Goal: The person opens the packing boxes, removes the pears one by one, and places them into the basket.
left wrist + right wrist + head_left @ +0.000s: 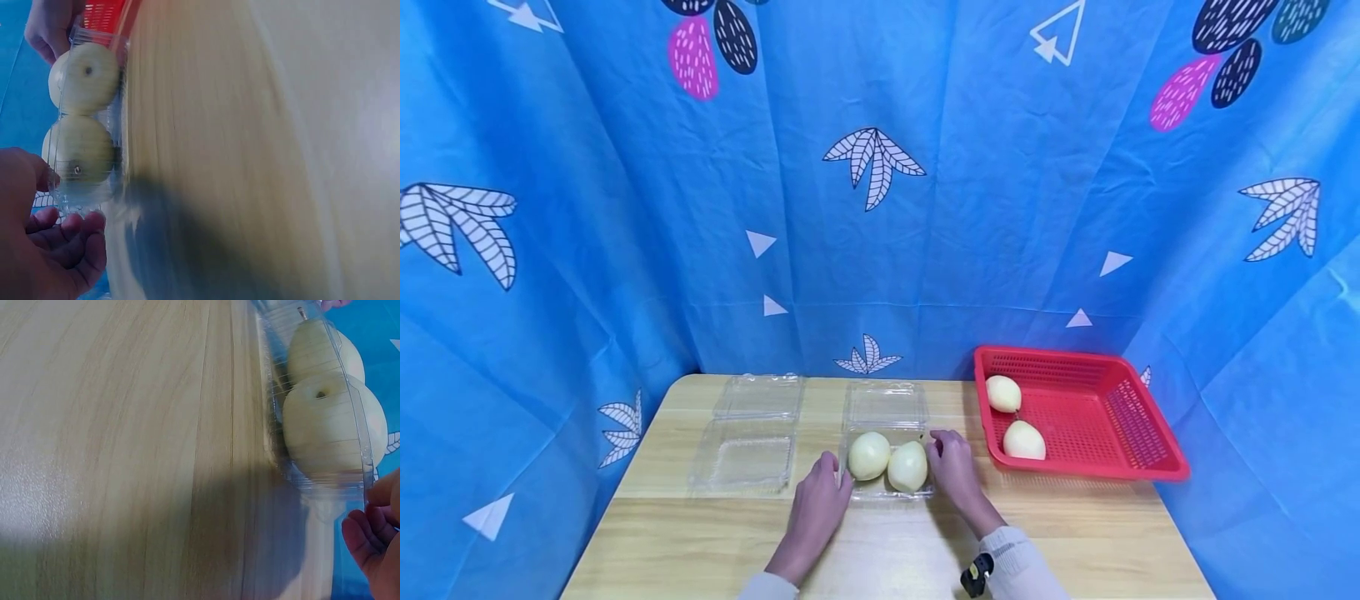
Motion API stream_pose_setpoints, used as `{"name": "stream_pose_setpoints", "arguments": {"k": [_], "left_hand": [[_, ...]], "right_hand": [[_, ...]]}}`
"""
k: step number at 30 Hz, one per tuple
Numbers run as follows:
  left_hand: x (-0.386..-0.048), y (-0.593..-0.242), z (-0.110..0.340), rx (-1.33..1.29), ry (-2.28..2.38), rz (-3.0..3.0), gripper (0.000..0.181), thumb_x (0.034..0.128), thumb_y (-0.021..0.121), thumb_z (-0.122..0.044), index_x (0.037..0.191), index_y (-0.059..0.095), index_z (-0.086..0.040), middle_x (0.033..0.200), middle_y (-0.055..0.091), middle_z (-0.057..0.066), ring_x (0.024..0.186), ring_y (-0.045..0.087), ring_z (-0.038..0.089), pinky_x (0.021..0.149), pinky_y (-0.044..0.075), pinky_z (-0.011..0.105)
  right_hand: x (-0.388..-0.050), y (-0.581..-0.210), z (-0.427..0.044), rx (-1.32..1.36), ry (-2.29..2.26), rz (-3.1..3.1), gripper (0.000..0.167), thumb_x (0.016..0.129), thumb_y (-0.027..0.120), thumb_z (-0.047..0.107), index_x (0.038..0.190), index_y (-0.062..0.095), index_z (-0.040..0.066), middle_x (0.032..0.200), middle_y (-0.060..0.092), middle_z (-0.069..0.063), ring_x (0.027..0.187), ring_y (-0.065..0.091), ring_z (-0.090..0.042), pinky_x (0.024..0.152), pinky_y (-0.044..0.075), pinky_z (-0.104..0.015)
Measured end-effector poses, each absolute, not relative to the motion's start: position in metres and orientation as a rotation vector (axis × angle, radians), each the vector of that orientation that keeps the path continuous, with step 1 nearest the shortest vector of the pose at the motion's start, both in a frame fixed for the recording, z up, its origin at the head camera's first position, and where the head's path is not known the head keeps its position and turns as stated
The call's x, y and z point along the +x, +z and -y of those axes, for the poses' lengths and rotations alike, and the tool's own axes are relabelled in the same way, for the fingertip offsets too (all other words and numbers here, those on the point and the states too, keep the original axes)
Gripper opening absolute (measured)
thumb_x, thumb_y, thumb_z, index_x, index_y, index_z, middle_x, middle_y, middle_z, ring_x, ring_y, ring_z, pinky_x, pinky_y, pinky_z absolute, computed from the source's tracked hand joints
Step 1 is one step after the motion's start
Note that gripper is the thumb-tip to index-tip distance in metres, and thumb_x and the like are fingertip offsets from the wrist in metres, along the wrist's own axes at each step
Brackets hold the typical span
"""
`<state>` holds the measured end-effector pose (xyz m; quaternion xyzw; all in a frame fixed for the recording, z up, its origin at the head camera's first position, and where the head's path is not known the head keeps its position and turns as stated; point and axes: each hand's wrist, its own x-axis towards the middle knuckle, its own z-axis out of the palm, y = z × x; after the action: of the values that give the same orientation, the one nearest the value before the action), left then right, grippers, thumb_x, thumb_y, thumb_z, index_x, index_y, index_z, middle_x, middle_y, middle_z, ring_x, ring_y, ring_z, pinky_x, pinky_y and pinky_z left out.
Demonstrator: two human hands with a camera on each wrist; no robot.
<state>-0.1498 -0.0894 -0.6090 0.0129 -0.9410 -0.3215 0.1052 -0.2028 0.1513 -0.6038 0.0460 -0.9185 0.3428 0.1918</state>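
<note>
Two pale yellow pears, the left one [868,456] and the right one [907,467], sit side by side in a clear plastic clamshell container [891,495]. Its lid [886,403] lies folded back behind it. At the container's left side, my left hand [818,508] pinches the wall, thumb at the rim and fingers outside, as the left wrist view shows. On the opposite side my right hand [955,468] pinches the rim between thumb and curled fingers [359,540]. Through the clear front wall [81,194], both pears show in the left wrist view.
A second clear clamshell [745,454] lies opened at the left, with no fruit in it. On the right stands a red plastic basket [1097,471] holding two more pears, one behind [1003,393] and one in front [1024,440]. Blue patterned curtain [880,275] surrounds the wooden table [647,533].
</note>
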Motion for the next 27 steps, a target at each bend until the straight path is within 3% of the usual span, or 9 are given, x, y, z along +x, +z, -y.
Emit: {"name": "stream_pose_setpoints", "arguments": {"k": [5,12,18,27], "left_hand": [[-0.155,-0.611,0.090,-0.106,-0.704,2.782,0.020,0.0989,0.065,-0.024,0.089,0.051,-0.013,0.071,0.047,-0.001,0.051,0.042,0.012,0.045,0.035,0.025],[-0.161,-0.616,0.090,-0.287,-0.350,2.649,0.016,0.0918,0.067,-0.018,0.084,0.056,-0.010,0.065,0.050,0.001,0.049,0.042,0.014,0.043,0.033,0.026],[-0.165,-0.619,0.091,-0.345,-0.235,2.617,0.015,0.0897,0.065,-0.019,0.082,0.054,-0.010,0.065,0.051,0.002,0.054,0.043,0.017,0.049,0.036,0.028],[-0.171,-0.617,0.097,-0.447,-0.044,2.441,0.023,0.0827,0.066,-0.024,0.075,0.046,-0.015,0.060,0.029,-0.005,0.052,0.025,0.013,0.054,0.017,0.025]], "right_hand": [[-0.202,-0.605,-0.151,0.138,0.948,2.562,0.022,0.088,0.073,-0.003,0.109,0.075,-0.008,0.085,0.071,-0.015,0.077,0.067,-0.021,0.067,0.060,-0.033],[-0.200,-0.605,-0.149,0.138,0.917,2.556,0.021,0.088,0.074,-0.002,0.108,0.075,-0.008,0.087,0.072,-0.017,0.080,0.069,-0.026,0.071,0.062,-0.040],[-0.198,-0.603,-0.150,0.130,0.908,2.585,0.023,0.088,0.075,-0.001,0.111,0.075,-0.007,0.091,0.073,-0.019,0.083,0.071,-0.029,0.075,0.063,-0.043],[-0.188,-0.594,-0.148,0.245,0.848,2.558,0.027,0.083,0.075,-0.001,0.109,0.074,-0.007,0.089,0.071,-0.017,0.080,0.068,-0.025,0.070,0.061,-0.039]]}}
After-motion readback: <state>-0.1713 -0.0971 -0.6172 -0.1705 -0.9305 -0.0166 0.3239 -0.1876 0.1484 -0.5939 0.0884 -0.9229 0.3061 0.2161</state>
